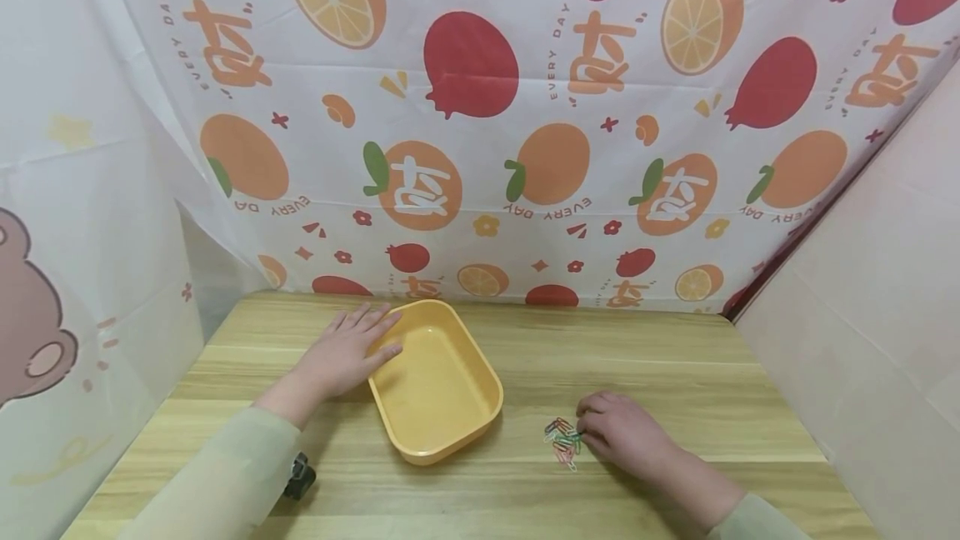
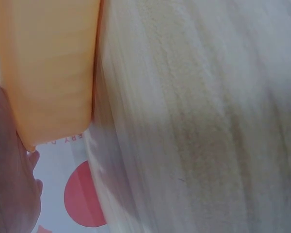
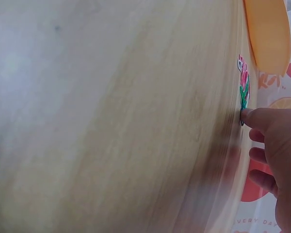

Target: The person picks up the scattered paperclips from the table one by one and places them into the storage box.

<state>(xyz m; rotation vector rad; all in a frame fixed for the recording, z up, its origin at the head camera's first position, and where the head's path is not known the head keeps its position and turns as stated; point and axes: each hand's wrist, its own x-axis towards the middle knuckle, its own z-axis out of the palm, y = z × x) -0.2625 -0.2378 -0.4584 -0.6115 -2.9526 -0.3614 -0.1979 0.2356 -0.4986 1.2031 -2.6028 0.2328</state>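
Observation:
My left hand (image 1: 352, 348) rests on the left rim of a yellow plastic tray (image 1: 435, 386), its fingers extended and its thumb reaching over the inside. In the left wrist view the tray's outer wall (image 2: 48, 73) stands beside that hand (image 2: 12, 179). Right of the tray, several coloured paper clips (image 1: 564, 442) lie in a small pile on the table. My right hand (image 1: 622, 432) is at the pile's right edge, thumb and index finger pinching a dark green-blue clip. The right wrist view shows the thumb tip of this hand (image 3: 276, 145) against the clips (image 3: 244, 82).
The wooden table (image 1: 637, 348) ends at a fruit-printed curtain (image 1: 480, 148) behind, with pale cloth sides left and right. A small black object (image 1: 300, 477) sits by the left forearm, partly hidden by the sleeve.

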